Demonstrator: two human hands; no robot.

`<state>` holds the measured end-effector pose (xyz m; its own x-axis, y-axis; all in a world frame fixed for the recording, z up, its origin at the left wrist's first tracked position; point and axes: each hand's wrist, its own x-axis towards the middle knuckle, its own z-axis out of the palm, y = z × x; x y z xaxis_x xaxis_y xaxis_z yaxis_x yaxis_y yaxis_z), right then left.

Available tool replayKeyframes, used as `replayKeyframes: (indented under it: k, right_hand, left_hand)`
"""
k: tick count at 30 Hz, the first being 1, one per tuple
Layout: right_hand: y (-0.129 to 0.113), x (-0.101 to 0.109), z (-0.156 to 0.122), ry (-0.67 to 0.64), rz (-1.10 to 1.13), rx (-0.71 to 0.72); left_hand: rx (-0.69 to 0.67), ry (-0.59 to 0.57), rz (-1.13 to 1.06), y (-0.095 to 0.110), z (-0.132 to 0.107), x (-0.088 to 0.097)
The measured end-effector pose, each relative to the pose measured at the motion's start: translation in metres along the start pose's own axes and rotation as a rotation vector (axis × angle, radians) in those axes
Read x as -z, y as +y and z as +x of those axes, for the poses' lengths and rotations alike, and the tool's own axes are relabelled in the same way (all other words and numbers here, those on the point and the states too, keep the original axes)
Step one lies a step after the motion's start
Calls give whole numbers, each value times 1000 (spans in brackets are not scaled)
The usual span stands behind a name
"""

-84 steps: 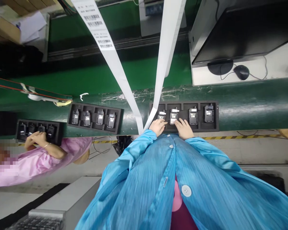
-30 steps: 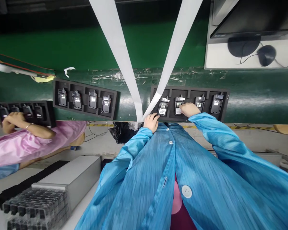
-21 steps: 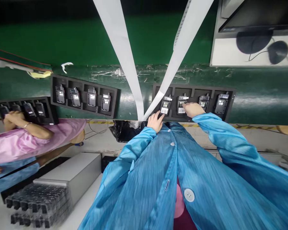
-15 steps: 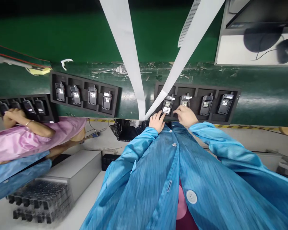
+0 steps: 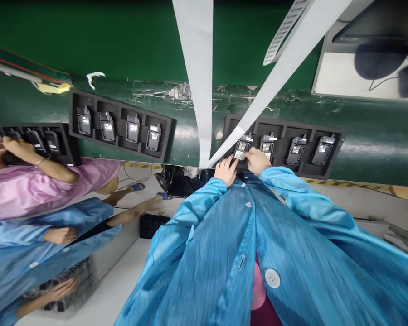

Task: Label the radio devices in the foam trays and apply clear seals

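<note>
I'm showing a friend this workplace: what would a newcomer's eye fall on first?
Probably the two long white strips, converging in a V at the near edge of the green bench. Just right of its foot, the left hand and right hand are at the leftmost handset in a black tray. At far left, a co-worker's pink garment stands out.

The left arm (image 5: 187, 212) and right arm (image 5: 306, 194) slant inward in blue sleeves. The left hand (image 5: 225, 171) shows its back, fingers slightly spread; the right hand (image 5: 257, 161) is curled, fingertips close beside the left's
</note>
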<state>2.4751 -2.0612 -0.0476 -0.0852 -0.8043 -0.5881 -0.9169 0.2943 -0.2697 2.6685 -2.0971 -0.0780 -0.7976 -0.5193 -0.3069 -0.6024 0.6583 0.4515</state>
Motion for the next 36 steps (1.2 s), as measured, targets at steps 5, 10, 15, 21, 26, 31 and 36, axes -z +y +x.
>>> replayKeyframes:
  k: [5,10,15,21,26,31,36]
  right_hand:
    - [-7,4,-1,10,-33,29]
    - [-5,2,5,26,-14,43]
    - [22,15,4,187,171,60]
    - [87,27,-30,507,491,33]
    - [141,-3,-71,489,568,-93]
    - [174,-42,-126,496,593,-195]
    - [199,-84,-171,524,597,-368]
  left_hand:
    - [10,14,3,1,0,-3]
    - [25,30,35,4,1,-6]
    - [96,76,33,10,-1,-4]
    - [282,172,8,41,-28,-26]
    - [414,177,13,81,-44,-50]
    - [408,231,93,93,-17,-36]
    - [145,117,140,113,29,-28]
